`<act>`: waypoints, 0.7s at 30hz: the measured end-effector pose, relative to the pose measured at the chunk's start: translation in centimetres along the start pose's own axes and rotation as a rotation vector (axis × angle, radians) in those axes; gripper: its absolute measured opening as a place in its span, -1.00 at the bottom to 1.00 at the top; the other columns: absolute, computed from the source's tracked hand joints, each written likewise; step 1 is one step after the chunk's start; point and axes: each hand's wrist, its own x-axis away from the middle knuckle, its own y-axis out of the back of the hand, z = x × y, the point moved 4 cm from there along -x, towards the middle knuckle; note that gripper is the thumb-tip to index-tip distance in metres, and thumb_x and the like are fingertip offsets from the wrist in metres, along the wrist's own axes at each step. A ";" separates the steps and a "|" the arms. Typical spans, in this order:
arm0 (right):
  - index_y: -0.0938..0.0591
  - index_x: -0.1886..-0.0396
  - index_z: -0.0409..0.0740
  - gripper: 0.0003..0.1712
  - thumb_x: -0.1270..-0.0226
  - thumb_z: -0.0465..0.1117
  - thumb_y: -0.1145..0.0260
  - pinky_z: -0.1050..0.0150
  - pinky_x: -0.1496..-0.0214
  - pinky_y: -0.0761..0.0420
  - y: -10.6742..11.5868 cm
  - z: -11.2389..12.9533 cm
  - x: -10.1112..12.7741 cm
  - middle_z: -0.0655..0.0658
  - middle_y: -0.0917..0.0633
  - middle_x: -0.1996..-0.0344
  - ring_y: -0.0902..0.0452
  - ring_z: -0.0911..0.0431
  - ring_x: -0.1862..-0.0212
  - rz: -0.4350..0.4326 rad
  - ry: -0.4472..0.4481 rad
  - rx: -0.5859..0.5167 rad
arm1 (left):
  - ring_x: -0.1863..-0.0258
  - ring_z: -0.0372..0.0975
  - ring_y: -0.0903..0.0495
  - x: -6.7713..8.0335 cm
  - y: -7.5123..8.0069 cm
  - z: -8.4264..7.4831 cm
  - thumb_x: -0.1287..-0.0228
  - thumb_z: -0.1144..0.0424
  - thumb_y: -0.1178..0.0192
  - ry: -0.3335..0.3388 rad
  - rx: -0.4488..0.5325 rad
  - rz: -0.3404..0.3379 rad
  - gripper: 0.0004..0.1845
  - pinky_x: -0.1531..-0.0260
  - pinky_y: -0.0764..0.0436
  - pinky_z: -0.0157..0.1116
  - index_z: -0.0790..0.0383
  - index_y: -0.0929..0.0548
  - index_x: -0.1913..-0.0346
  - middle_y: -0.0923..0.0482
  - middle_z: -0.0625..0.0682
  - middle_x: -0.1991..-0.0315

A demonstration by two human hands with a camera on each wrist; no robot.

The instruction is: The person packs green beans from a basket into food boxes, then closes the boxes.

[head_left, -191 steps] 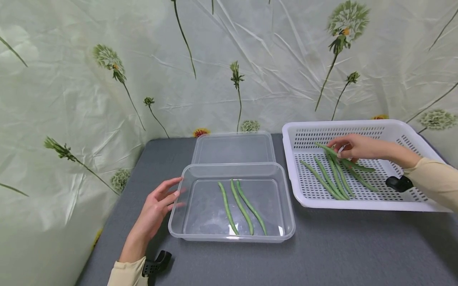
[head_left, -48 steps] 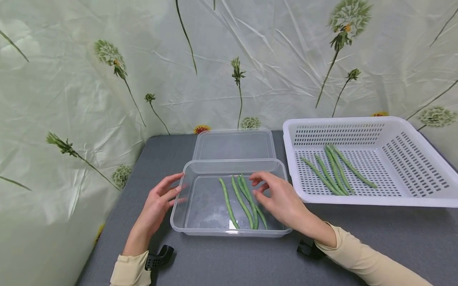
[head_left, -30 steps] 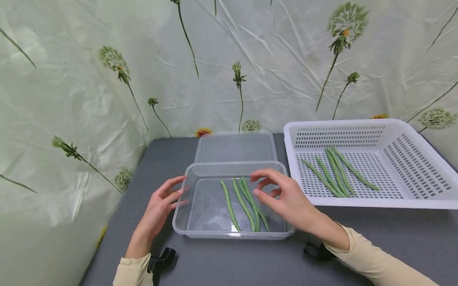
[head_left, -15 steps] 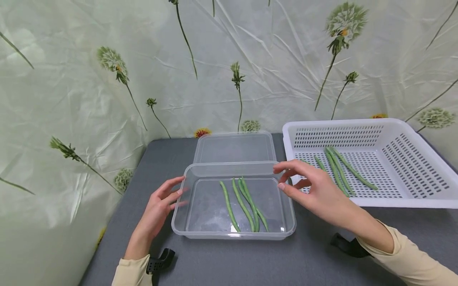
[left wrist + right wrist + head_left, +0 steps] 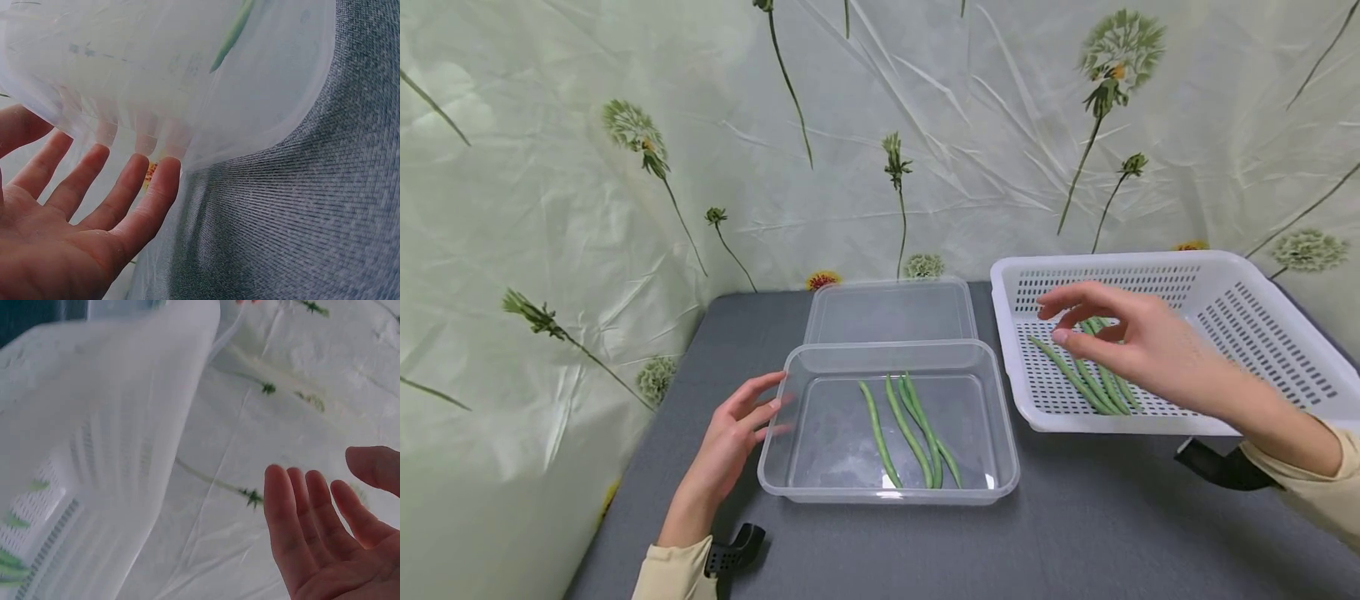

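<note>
My left hand point(image 5: 726, 442) rests its spread, nearly straight fingers against the left wall of a clear plastic container point(image 5: 820, 433); the left wrist view shows the fingertips point(image 5: 165, 181) right at that wall. Several green beans point(image 5: 878, 433) lie lengthwise inside, two of them crossing. Over a white perforated basket point(image 5: 1217, 321), my right hand point(image 5: 1150, 342) hovers with loosely bent fingers and thumb apart, holding nothing. Beneath it, more green beans point(image 5: 1070, 373) lie on the basket floor, partly hidden by the hand. In the right wrist view nothing sits between the fingers point(image 5: 284, 537).
A clear flat lid point(image 5: 891, 310) lies right behind the container. Grey cloth point(image 5: 970, 550) covers the table, and a flower-printed sheet point(image 5: 850, 167) hangs behind and to the left. The basket stands to the container's right at the back, its raised rim facing the right forearm.
Since the earliest frame, a bean from the basket has joined those in the container. In the last second my empty right hand moved right, from container to basket. The left hand stayed put.
</note>
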 end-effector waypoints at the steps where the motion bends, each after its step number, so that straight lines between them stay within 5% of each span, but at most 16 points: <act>1: -0.60 -0.14 0.11 -0.55 -0.31 -0.34 -0.38 0.46 0.19 -0.59 0.5 -0.4 -0.2 0.13 -0.65 0.04 -0.59 0.25 0.09 0.004 -0.024 -0.007 | -0.25 -0.12 -0.45 0.0 0.0 0.0 -0.48 0.22 -0.12 0.002 -0.001 0.000 -0.50 0.00 -0.62 -0.09 0.23 -0.35 -0.40 -0.23 0.09 -0.43; 7: -0.60 -0.16 0.09 -0.56 -0.33 -0.31 -0.37 0.47 0.20 -0.57 2.9 -2.5 -1.4 0.07 -0.64 -0.01 -0.58 0.29 0.05 0.058 -0.087 0.036 | -0.26 -0.11 -0.45 0.0 0.0 -0.1 -0.48 0.22 -0.12 0.004 -0.012 -0.004 -0.50 0.00 -0.62 -0.09 0.23 -0.35 -0.40 -0.23 0.09 -0.43; 14: -0.56 -0.23 0.01 -0.53 -0.34 -0.23 -0.38 0.31 0.22 -0.60 4.1 -5.2 -2.0 0.04 -0.63 -0.07 -0.55 0.34 0.03 0.251 -0.089 0.196 | -0.27 -0.08 -0.43 0.0 0.0 0.0 -0.48 0.19 -0.13 -0.004 -0.015 -0.002 -0.49 0.00 -0.62 -0.08 0.23 -0.35 -0.40 -0.24 0.09 -0.42; 21: -0.56 -0.20 -0.10 -0.53 -0.32 -0.22 -0.40 0.28 0.23 -0.59 4.4 -8.2 -2.6 -0.01 -0.66 -0.02 -0.59 0.16 0.07 0.326 -0.091 0.248 | -0.26 -0.11 -0.44 0.0 0.0 0.0 -0.48 0.20 -0.12 0.000 -0.022 -0.002 -0.50 0.00 -0.62 -0.10 0.22 -0.35 -0.40 -0.24 0.08 -0.42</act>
